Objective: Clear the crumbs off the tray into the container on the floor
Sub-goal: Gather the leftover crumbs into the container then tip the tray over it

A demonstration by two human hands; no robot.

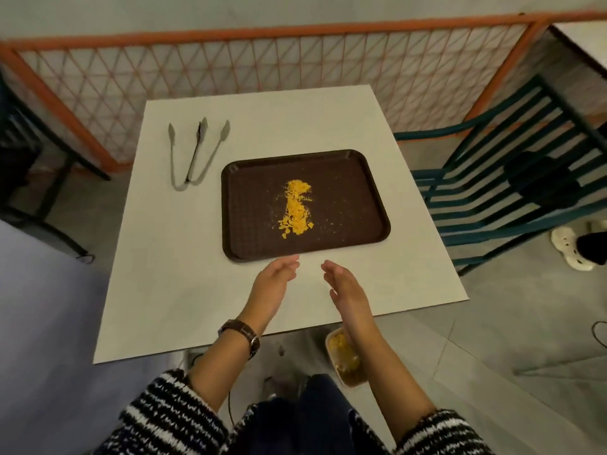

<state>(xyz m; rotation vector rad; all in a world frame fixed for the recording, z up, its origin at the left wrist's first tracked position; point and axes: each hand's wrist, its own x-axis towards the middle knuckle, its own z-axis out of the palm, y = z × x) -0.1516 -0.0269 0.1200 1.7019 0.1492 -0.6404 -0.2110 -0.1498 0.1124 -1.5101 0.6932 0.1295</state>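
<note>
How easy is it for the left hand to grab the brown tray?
Probably easy, yes: the left hand is open right by the near rim of the tray, and nothing lies between them.

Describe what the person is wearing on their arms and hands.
Both arms wear fuzzy black-and-white striped knit sleeves, leaving the forearms uncovered. A brown-strapped wristwatch with a metal case circles the left wrist. The left hand and right hand have no gloves.
</note>
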